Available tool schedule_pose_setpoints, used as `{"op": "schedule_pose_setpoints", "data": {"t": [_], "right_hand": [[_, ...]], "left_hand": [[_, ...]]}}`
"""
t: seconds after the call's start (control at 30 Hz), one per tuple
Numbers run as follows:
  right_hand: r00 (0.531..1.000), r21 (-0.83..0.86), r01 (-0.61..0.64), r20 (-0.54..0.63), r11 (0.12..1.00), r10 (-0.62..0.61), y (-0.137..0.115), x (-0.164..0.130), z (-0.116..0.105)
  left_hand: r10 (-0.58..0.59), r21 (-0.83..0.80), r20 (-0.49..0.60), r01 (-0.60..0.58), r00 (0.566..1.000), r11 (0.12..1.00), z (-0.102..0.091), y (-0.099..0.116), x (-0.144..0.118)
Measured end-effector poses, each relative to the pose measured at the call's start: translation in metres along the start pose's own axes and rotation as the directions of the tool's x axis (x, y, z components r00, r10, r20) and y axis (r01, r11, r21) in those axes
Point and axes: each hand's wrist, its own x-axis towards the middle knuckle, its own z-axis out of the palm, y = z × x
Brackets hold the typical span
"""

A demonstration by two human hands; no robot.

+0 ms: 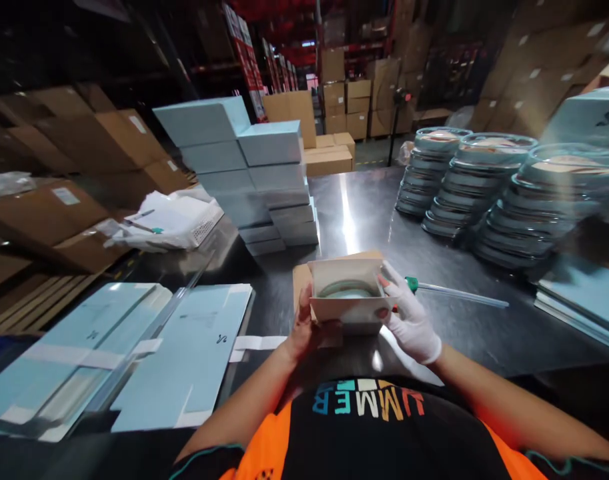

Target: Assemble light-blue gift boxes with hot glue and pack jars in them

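A small white carton [351,309] with its top open is held between my hands, close to my body over the metal table. Inside it lies a round, glassy, pale piece [348,292] with a rim; the carton walls hide its lower part. My bare left hand [304,328] wraps round the carton's left side. My right hand [410,321], in a white glove, grips the right side, with an orange-red spot at its fingertips. Brown cardboard [300,279] shows behind the carton. Just beyond my right hand lies a green-ended clear rod [459,292].
Light-blue boxes [277,177] are stacked ahead. Flattened light-blue cartons [189,353] lie at left, near a white basket [204,223] of papers. Several stacks of round clear-lidded containers [449,180] stand right, with more light-blue cartons [591,293] nearer me.
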Motion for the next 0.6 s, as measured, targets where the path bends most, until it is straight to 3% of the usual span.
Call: {"op": "schedule_pose_setpoints", "data": {"t": [0.07, 0.13, 0.2, 0.27, 0.33, 0.4, 0.47, 0.6], "right_hand": [[0.999, 0.080, -0.035, 0.004, 0.996, 0.035, -0.006, 0.005, 0.015], [0.989, 0.134, -0.124, -0.062, 0.983, 0.133, -0.013, 0.013, 0.028], [0.960, 0.146, -0.203, -0.168, 0.968, 0.226, -0.017, 0.020, 0.039], [0.936, 0.142, -0.209, -0.258, 0.968, 0.240, -0.017, 0.026, 0.048], [0.927, 0.146, -0.173, -0.309, 0.974, 0.211, -0.013, 0.030, 0.050], [0.928, 0.140, -0.118, -0.335, 0.983, 0.160, -0.006, 0.034, 0.041], [0.937, 0.055, -0.075, -0.337, 0.996, 0.089, 0.007, 0.038, 0.022], [0.979, -0.286, -0.153, -0.172, 0.946, 0.107, 0.043, 0.041, -0.025]], "left_hand": [[0.133, 0.025, 0.026, -0.134, 0.991, 0.991, -0.002, 0.004, 0.007], [0.190, 0.036, 0.033, -0.191, 0.981, 0.981, -0.001, 0.008, 0.011], [0.182, 0.014, -0.067, -0.181, 0.981, 0.983, 0.002, 0.009, 0.013], [0.160, -0.012, -0.156, -0.164, 0.975, 0.986, 0.004, 0.007, 0.013], [0.159, 0.013, -0.095, -0.159, 0.983, 0.987, 0.003, 0.004, 0.014], [0.153, 0.070, 0.040, -0.156, 0.987, 0.985, -0.001, 0.001, 0.017], [0.135, 0.103, 0.091, -0.144, 0.987, 0.984, -0.004, 0.001, 0.021], [0.077, 0.132, -0.077, -0.066, 0.994, 0.989, -0.008, 0.010, 0.028]]}}
